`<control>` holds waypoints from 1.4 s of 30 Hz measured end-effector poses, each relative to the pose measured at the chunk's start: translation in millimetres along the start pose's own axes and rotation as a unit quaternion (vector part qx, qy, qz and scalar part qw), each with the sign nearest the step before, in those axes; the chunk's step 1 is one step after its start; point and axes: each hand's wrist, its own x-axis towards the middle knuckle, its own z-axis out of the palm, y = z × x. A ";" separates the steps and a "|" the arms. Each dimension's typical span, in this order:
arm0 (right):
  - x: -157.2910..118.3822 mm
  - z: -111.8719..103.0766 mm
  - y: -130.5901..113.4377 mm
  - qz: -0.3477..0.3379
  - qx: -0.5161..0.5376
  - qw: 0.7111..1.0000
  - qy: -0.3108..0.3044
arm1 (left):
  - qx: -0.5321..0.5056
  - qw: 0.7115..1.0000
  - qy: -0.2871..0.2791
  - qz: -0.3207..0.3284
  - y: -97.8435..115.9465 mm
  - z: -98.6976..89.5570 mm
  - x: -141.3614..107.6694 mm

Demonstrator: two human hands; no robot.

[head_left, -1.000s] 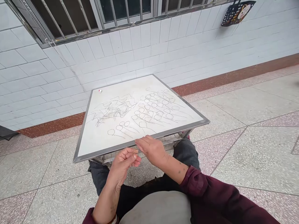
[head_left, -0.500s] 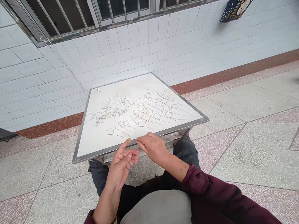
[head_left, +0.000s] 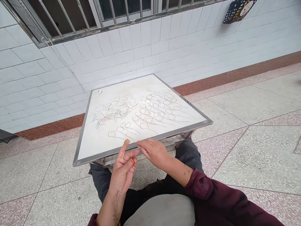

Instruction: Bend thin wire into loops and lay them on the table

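Observation:
My left hand (head_left: pixel 124 166) is raised palm-up in front of the table's near edge, thumb and middle finger pinched together. A faint thin wire (head_left: pixel 132 153) seems to show at that pinch. The index finger points up with a tan wrap on its tip. Close by on the right, my right hand (head_left: pixel 154 152) is closed, fingertips pressed together; what they hold is too fine to see. Beyond the hands, several looped dark wires (head_left: pixel 148 117) lie on the right of the white tabletop. A tangle of crinkled wires (head_left: pixel 113 110) lies on the left.
The white table (head_left: pixel 87 150) has a grey metal rim and stands against a tiled wall (head_left: pixel 145 50). A small red-and-white object (head_left: pixel 100 92) sits at its far left corner. A patterned basket (head_left: pixel 238 11) hangs on the wall. My legs (head_left: pixel 189 157) are under the near edge.
My left thumb and fingers have drawn closer together, and the hand has shifted slightly lower. My right hand has tilted a little and stays close beside it. The wires on the table look unchanged.

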 end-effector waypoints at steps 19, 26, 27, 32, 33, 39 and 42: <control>-8.3 10.2 -22.8 0.031 0.060 0.996 -0.051 | 0.096 0.995 -0.010 0.038 10.4 7.4 -5.5; -8.8 10.2 -22.7 0.016 0.051 0.997 -0.049 | 0.119 0.992 -0.016 0.041 13.9 13.5 -8.8; -8.6 9.8 -23.0 0.015 0.049 0.998 -0.045 | 0.115 0.992 -0.005 0.045 14.1 13.2 -8.6; -8.1 11.0 -23.4 0.017 0.039 0.998 -0.044 | 0.124 0.990 0.033 0.066 11.5 8.9 -4.3; -8.1 11.8 -23.7 0.020 0.041 0.998 -0.052 | 0.135 0.987 0.036 0.074 10.2 8.3 -3.3; -8.7 16.6 -24.5 -0.025 0.080 0.994 -0.071 | 0.199 0.962 0.066 0.175 -0.6 4.5 -0.3; -9.4 17.3 -22.3 -0.049 0.106 0.991 -0.060 | 0.262 0.933 0.080 0.233 -4.5 -0.6 -1.4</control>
